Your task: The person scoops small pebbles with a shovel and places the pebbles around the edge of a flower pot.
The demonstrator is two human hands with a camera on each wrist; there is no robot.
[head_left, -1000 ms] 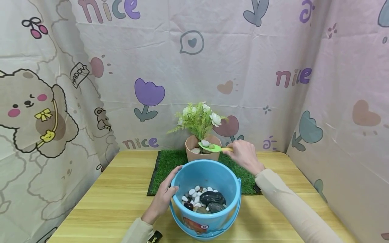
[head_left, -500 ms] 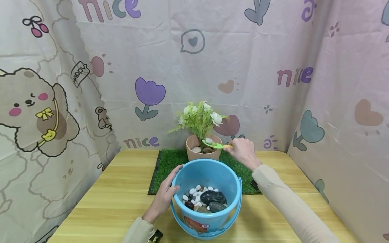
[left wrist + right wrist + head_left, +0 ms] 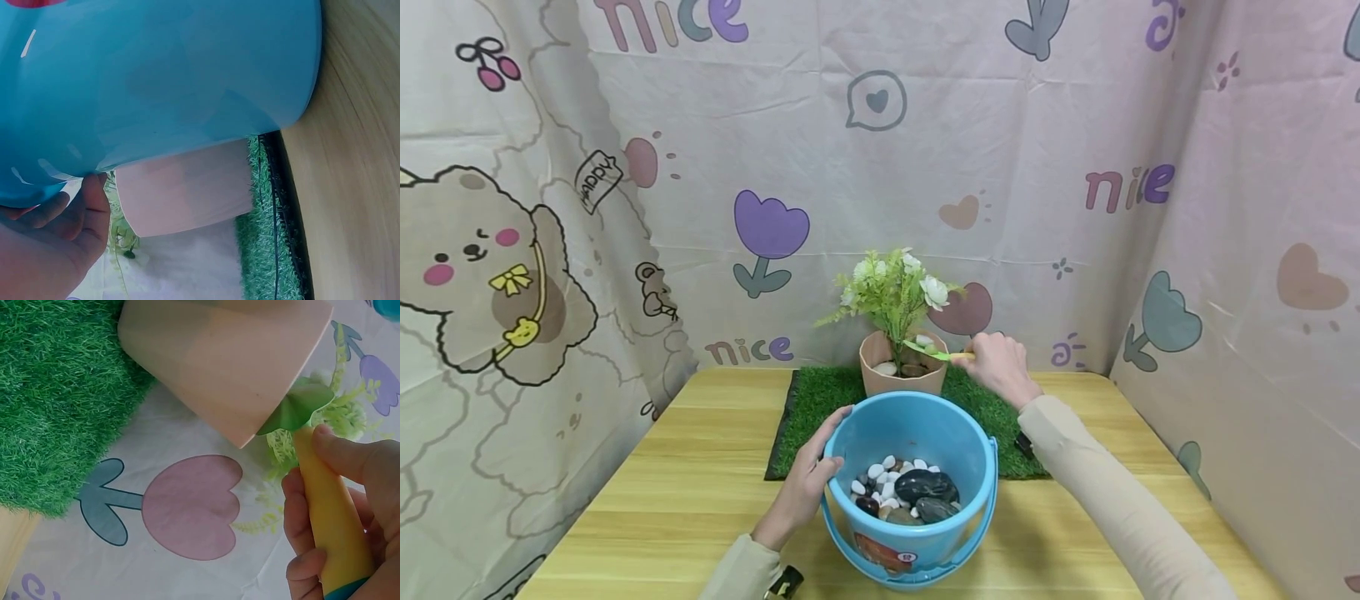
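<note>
My right hand [image 3: 1000,367] grips the yellow handle [image 3: 334,519] of a toy shovel whose green blade [image 3: 927,350] is over the rim of a pinkish flowerpot [image 3: 902,383]. Pale stones lie on the blade. The pot holds a leafy plant with white flowers [image 3: 891,292] and a few stones at its base. With my left hand [image 3: 808,475] I hold the left rim of a light blue bucket [image 3: 910,417], thumb and fingers at its edge. White pebbles [image 3: 876,472] and larger dark stones [image 3: 925,486] cover the bucket's bottom. In the right wrist view the blade's stones are hidden.
Under the pot lies a mat of artificial grass [image 3: 801,417] with a black edge. The bucket stands in front of the pot on a wooden table [image 3: 685,475], its handle hanging down at the front. A patterned cloth [image 3: 820,167] hangs behind and at both sides.
The shovel has shifted slightly right, and its blade has tilted at the pot's rim, showing more edge-on, with stones still on it. The left hand and bucket stay in place.
</note>
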